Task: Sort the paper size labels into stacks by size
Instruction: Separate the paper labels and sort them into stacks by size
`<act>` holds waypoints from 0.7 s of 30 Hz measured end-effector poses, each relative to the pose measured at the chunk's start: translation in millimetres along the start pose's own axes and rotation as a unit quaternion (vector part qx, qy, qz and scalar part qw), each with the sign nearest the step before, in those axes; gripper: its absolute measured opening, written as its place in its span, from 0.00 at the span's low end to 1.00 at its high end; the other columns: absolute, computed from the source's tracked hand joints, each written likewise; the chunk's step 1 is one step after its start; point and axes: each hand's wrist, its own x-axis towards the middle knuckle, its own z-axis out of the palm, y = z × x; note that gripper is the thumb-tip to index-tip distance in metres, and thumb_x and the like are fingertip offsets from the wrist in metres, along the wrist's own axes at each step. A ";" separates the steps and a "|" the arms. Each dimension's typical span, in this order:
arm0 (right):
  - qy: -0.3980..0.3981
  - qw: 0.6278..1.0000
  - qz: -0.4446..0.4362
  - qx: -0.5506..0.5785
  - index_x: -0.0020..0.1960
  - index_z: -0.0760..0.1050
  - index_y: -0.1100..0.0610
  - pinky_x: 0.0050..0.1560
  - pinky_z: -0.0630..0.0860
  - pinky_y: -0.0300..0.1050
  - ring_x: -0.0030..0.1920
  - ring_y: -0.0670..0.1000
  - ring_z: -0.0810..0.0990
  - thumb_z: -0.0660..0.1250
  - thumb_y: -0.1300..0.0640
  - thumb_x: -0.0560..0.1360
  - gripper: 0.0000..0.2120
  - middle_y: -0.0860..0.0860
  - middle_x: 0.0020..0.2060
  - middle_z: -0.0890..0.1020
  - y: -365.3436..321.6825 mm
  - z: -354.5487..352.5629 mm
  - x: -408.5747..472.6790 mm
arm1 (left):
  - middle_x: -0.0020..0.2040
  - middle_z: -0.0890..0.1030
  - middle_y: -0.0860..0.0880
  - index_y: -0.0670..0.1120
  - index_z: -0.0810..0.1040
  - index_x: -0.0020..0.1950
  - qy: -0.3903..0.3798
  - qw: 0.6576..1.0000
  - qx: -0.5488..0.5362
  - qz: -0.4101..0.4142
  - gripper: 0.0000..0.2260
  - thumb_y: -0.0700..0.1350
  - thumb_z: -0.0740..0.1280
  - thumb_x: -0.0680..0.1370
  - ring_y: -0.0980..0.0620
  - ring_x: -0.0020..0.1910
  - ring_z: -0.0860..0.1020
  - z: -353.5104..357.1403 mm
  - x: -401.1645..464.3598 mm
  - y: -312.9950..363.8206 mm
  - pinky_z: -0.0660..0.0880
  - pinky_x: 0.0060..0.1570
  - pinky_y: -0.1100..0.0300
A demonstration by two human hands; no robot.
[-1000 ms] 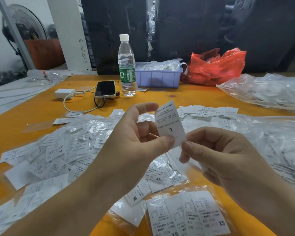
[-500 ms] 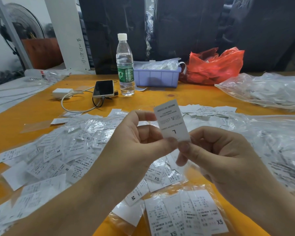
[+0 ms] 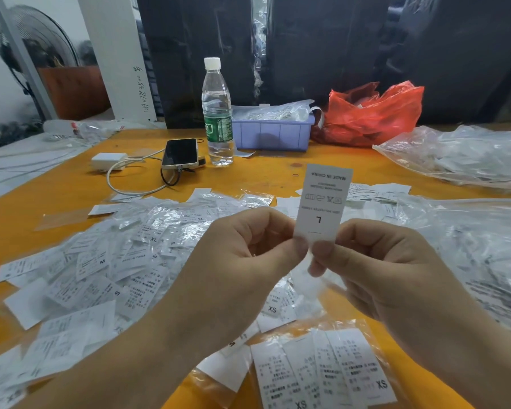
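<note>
The L label (image 3: pixel 322 206) has risen and turned nearly upright since a second ago, now pinched at its bottom edge by both the left hand (image 3: pixel 248 249) and right hand (image 3: pixel 375 261), above the unsorted pile (image 3: pixel 115 261) on the bench (image 3: pixel 71 184). Its size looks read; stacking seems next.

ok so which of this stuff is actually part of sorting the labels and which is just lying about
Part of the job:
- L label, pinched by left hand and right hand
- loose label pile
- bagged XS labels
- clear bags of labels

Just lying about:
- water bottle
- phone
- charger
- red bag
- purple tray
- fan
</note>
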 end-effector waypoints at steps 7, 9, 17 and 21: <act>0.014 0.999 -0.044 -0.006 0.40 0.84 0.55 0.23 0.63 0.25 0.20 0.41 0.71 0.72 0.48 0.67 0.10 0.51 0.29 0.82 -3.1 -3.7 0.8 | 0.40 0.84 0.52 0.57 0.82 0.46 0.001 0.999 0.052 0.007 0.05 0.52 0.68 0.72 0.44 0.41 0.81 2.4 -1.2 1.5 0.78 0.42 0.48; 0.017 0.999 -0.043 -0.022 0.40 0.84 0.54 0.23 0.64 0.26 0.20 0.40 0.73 0.75 0.47 0.67 0.10 0.55 0.33 0.84 -2.5 -4.7 0.6 | 0.40 0.84 0.54 0.58 0.81 0.47 0.002 0.999 0.049 0.006 0.06 0.51 0.69 0.72 0.48 0.41 0.82 1.4 -0.9 0.3 0.80 0.44 0.51; 0.039 0.998 -0.030 -0.040 0.40 0.83 0.59 0.23 0.67 0.25 0.24 0.35 0.76 0.70 0.51 0.66 0.11 0.53 0.36 0.85 -2.3 -6.7 3.6 | 0.40 0.85 0.55 0.58 0.80 0.48 0.038 0.999 0.006 -0.024 0.07 0.47 0.73 0.73 0.58 0.37 0.81 -8.3 3.7 -2.6 0.76 0.39 0.70; 0.039 0.998 -0.029 -0.051 0.40 0.83 0.57 0.22 0.64 0.26 0.22 0.38 0.74 0.72 0.58 0.71 0.03 0.53 0.34 0.85 -0.2 -6.6 3.4 | 0.40 0.85 0.53 0.57 0.80 0.47 0.033 0.999 -0.017 -0.032 0.06 0.48 0.72 0.72 0.57 0.36 0.81 -7.5 3.8 -2.7 0.77 0.39 0.68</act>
